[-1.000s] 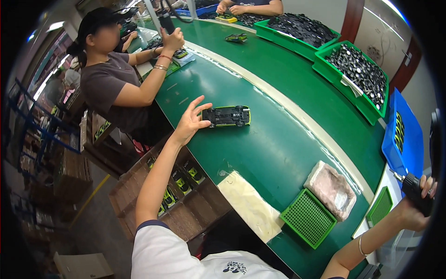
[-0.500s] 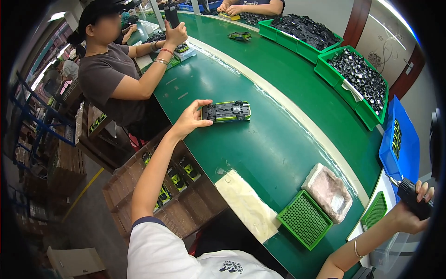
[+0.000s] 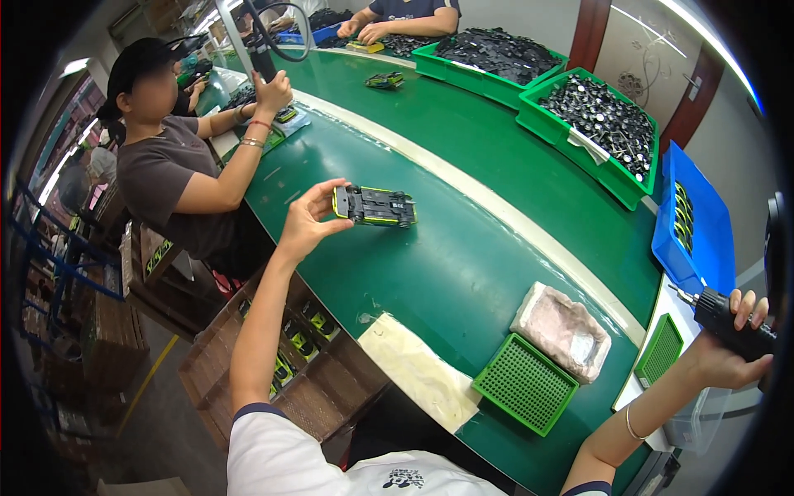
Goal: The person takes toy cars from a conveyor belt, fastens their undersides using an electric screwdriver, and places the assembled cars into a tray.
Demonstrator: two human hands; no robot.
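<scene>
My left hand (image 3: 310,219) pinches one end of a toy car (image 3: 376,207) between thumb and fingers, above the green table (image 3: 413,273). The car's black underside with its wheels faces up, and a yellow-green edge shows round it. At the far right, my right hand (image 3: 736,347) grips a black electric screwdriver (image 3: 719,318), its thin bit pointing left. The screwdriver's rear end runs into the dark rim of the picture.
A green perforated tray (image 3: 526,384) and a stone-like block (image 3: 562,331) lie near right, beside a pale cloth (image 3: 422,372). Green bins (image 3: 579,153) of black parts and a blue bin (image 3: 703,231) stand farther right. A co-worker (image 3: 165,157) sits left; a box (image 3: 331,405) of toy cars is below.
The view has swung, so most things sit a little farther left. The toy car is still in my left hand, tilted slightly differently. The screwdriver stays in my right hand.
</scene>
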